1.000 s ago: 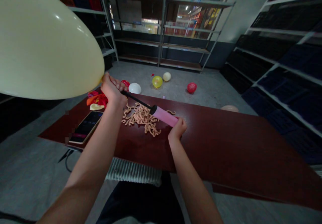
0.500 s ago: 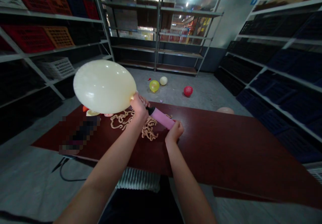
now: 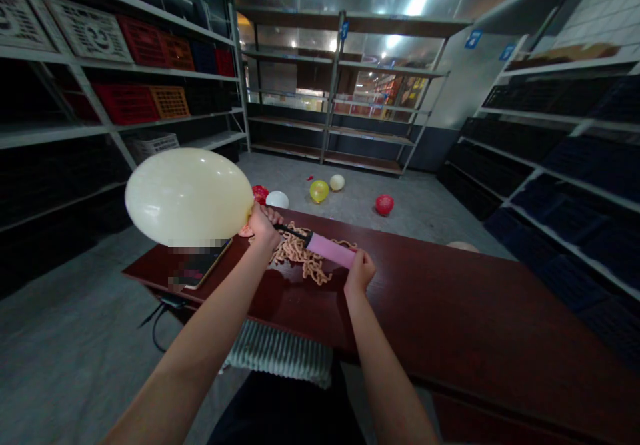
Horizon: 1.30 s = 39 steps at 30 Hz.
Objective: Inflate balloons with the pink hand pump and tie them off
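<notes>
A large inflated cream balloon (image 3: pixel 187 198) points its neck toward my left hand (image 3: pixel 265 225), whose fingers are wrapped round the neck and the near end of a balloon pump. Between my hands the pump's black rod (image 3: pixel 293 231) shows, drawn out of its pink barrel (image 3: pixel 331 251). My right hand (image 3: pixel 361 271) is closed round the barrel's other end. Beneath the pump, a heap of tan, twisted cord-like strands (image 3: pixel 300 255) lies on the dark red table (image 3: pixel 450 305). How the pump tip sits in the balloon neck is hidden by my fingers.
A dark flat device (image 3: pixel 207 265), partly blurred out, lies at the table's left. Beyond the table, yellow (image 3: pixel 319 191), white (image 3: pixel 277 199) and red balloons (image 3: pixel 385 205) rest on the floor. Shelves with crates (image 3: pixel 143 41) line the sides; a rack (image 3: pixel 330 98) stands behind.
My hands have moved apart, and more of the pump's black rod shows between them. The balloon sits lower and further left in view. The camera has tilted up and turned left.
</notes>
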Motion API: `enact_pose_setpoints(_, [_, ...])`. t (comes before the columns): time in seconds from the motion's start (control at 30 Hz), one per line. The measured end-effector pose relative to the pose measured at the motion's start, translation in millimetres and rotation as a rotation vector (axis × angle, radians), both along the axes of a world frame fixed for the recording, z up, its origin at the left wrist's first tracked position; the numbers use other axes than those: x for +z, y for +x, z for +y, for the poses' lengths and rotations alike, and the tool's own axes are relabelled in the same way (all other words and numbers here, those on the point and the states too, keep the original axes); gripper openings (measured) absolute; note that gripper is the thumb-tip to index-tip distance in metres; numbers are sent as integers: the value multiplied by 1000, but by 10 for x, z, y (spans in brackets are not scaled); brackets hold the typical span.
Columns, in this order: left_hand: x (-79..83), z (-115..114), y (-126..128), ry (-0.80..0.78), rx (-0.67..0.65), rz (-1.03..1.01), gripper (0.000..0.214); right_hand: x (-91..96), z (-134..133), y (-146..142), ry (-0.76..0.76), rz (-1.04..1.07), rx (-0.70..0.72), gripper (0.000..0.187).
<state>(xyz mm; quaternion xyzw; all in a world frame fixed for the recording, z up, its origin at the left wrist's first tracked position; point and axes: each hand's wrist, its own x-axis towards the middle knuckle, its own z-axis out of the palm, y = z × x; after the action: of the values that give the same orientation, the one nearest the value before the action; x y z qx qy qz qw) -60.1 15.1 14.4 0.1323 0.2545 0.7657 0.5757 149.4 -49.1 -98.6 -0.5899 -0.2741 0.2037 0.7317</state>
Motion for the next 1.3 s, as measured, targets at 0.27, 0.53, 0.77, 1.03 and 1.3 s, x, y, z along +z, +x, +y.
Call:
enact_pose_setpoints(0.27, [306,-134,-527,-17,162,-12,40,28,-41,-9,-3,-4,35,30])
enact_pose_setpoints(0.53, [832,-271,-402,42,207,98,43,36,-47,-63,-23,24,68,31])
enact_pose_setpoints(0.77, [1012,-133,184,140,115,181,48,-54,-41,26,-95,88,-65,32])
enact_pose_setpoints(1.03, [520,74,1203,46,-35,266,49,18,-16,38,-105,94,-195,29])
enact_pose_setpoints(1.3, [262,104,1120,-11,-75,151,46,29,18,35,-96,47,-178,30])
